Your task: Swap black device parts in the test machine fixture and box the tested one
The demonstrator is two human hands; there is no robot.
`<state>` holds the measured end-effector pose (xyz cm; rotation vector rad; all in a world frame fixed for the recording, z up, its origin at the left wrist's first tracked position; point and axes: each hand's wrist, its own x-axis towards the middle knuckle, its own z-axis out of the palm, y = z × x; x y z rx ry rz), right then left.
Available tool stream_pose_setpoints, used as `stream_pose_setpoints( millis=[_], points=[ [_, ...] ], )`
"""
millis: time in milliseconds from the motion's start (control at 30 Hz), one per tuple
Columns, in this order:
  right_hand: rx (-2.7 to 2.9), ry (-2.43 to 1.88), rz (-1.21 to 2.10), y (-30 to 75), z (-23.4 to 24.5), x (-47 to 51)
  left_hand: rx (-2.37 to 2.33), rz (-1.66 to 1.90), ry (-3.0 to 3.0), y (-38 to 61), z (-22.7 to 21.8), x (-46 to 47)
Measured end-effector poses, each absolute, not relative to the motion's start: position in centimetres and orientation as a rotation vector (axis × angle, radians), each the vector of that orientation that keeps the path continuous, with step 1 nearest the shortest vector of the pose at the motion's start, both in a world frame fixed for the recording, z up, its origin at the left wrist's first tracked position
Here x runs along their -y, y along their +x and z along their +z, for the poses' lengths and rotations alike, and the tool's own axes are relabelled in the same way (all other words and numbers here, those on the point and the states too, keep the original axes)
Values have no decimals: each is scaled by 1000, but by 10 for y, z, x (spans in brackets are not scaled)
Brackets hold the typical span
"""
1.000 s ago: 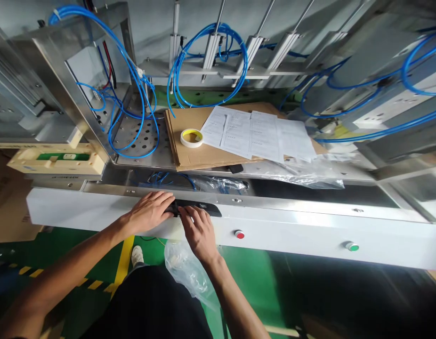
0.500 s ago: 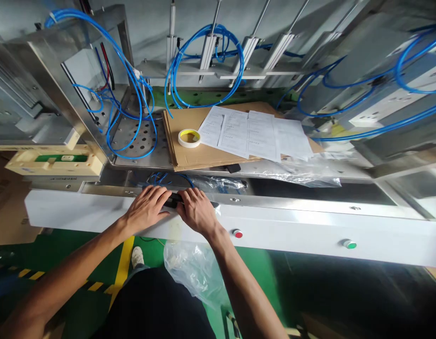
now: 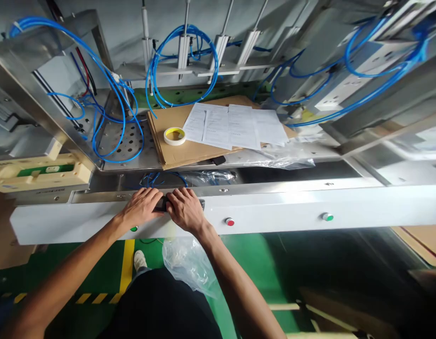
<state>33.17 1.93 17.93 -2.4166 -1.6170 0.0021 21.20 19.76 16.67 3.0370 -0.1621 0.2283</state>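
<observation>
Black plastic strip (image 3: 161, 204) on the white panel (image 3: 274, 207): pinch it evenly, your left hand (image 3: 140, 207) and right hand (image 3: 185, 210) curled close together.

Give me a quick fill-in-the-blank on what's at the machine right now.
1. The left hand and right hand meet on a strip coloured ____.
2. The roll of tape lies on a sheet of ____, beside printed papers.
3. The button just right of the hands is ____.
4. The tubing coiled above the papers is ____.

Missing words: black; cardboard; red; blue.
</observation>
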Motion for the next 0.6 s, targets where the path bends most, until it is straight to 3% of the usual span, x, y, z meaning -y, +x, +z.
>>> stream_pose_setpoints(
  millis=[300,367,500,600],
  points=[
    [799,-2277,-495,273,147,43,144,216,3026,203,166,-197],
    [532,-2162,-369,242,135,51,167,170,2992,199,173,-197],
    [128,-1790,199,188,130,39,185,-45,2572,184,189,-192],
    [128,-1579,323,168,145,27,128,-335,2107,166,187,-178]
  ],
)
